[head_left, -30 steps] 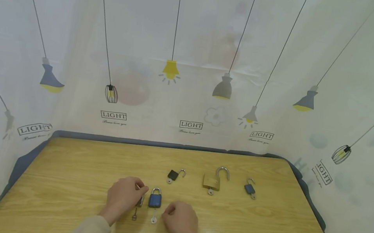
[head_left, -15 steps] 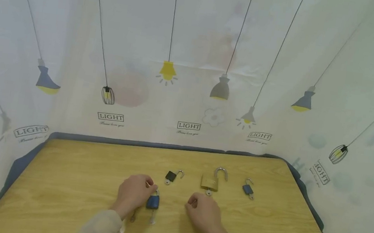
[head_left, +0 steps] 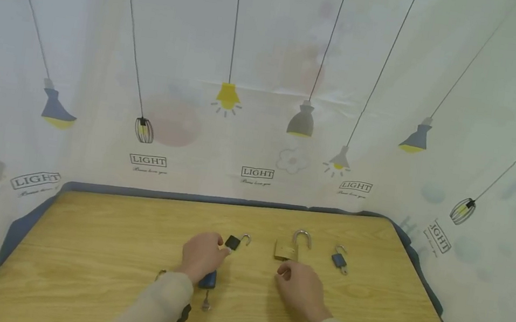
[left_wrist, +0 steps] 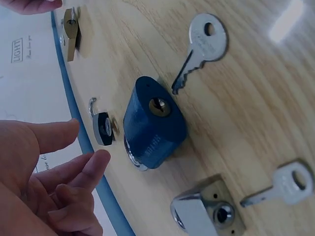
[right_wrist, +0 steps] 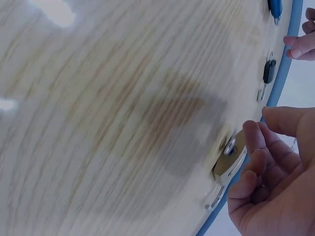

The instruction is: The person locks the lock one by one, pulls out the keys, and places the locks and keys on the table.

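My left hand (head_left: 203,256) hovers near the small black padlock (head_left: 232,242), thumb and fingers apart, holding nothing. That lock's shackle is unlatched and a key is in it. Below the hand lies a blue padlock (left_wrist: 152,123) with its key (left_wrist: 206,40) loose beside it. A silver padlock (left_wrist: 204,209) and another loose key (left_wrist: 293,184) are close by; in the head view the left arm hides that lock. My right hand (head_left: 302,291), fingers loosely bent and holding nothing, is just in front of the brass padlock (head_left: 286,250), whose shackle stands unlatched with a key (right_wrist: 230,146) in it.
At the right lies a small blue padlock (head_left: 339,260), unlatched, with a key in it. The wooden table (head_left: 106,239) meets a light curtain (head_left: 171,117) printed with lamps along its back edge.
My left hand has moved right and away from me, from the silver padlock past the blue one to the black one. My right hand has moved right to the brass padlock.
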`<control>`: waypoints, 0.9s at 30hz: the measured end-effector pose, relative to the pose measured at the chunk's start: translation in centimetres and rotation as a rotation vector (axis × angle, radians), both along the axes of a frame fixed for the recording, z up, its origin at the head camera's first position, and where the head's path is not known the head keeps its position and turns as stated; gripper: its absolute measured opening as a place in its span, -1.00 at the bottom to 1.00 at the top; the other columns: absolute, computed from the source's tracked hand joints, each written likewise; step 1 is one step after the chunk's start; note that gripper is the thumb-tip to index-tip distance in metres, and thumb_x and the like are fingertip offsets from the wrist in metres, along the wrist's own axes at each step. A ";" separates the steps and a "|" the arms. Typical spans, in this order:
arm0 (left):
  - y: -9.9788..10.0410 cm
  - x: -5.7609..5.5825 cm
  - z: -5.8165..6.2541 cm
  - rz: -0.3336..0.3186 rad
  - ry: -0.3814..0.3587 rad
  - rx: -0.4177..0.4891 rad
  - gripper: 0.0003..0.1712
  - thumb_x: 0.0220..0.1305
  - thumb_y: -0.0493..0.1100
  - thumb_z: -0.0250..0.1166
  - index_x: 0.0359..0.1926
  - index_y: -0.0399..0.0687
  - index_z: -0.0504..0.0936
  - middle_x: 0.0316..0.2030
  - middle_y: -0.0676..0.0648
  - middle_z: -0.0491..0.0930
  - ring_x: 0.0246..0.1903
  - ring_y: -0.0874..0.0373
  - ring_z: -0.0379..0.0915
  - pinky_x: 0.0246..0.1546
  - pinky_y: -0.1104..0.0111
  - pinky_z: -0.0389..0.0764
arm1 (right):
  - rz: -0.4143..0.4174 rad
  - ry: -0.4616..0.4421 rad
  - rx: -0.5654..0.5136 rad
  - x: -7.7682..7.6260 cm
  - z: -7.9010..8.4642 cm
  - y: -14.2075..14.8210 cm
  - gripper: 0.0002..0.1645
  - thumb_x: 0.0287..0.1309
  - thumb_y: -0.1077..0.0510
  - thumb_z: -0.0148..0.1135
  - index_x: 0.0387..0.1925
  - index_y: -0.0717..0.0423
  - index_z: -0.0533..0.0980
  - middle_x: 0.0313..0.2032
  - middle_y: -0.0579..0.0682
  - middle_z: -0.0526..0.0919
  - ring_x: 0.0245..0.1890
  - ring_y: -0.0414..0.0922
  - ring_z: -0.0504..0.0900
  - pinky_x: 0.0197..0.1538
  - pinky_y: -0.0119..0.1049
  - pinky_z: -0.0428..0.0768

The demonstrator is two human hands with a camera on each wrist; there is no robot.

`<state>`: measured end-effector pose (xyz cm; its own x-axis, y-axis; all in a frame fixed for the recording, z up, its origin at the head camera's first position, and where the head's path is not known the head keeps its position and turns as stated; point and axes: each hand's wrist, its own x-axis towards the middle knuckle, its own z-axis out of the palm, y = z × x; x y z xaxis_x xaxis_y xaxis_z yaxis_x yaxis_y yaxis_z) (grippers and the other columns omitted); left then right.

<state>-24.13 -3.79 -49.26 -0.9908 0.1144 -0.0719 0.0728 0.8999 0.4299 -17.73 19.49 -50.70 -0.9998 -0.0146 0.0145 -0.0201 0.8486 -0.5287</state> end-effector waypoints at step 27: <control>3.6 -2.5 -2.2 0.083 0.118 -0.178 -0.57 0.16 0.10 0.35 -0.64 -0.08 0.50 -0.74 0.01 0.40 -0.74 0.19 0.26 -0.75 0.39 0.24 | -0.003 0.001 -0.018 -0.2 -0.1 0.8 -0.90 0.08 0.08 0.34 -0.34 -0.04 0.60 -0.44 -0.13 0.62 -0.45 -0.23 0.51 -0.41 -0.27 0.52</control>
<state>-26.64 -0.19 -51.44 -0.9990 0.0283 0.0333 0.0359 0.9659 0.2563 -17.95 20.33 -50.83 -0.9998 -0.0114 0.0153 -0.0179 0.8389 -0.5440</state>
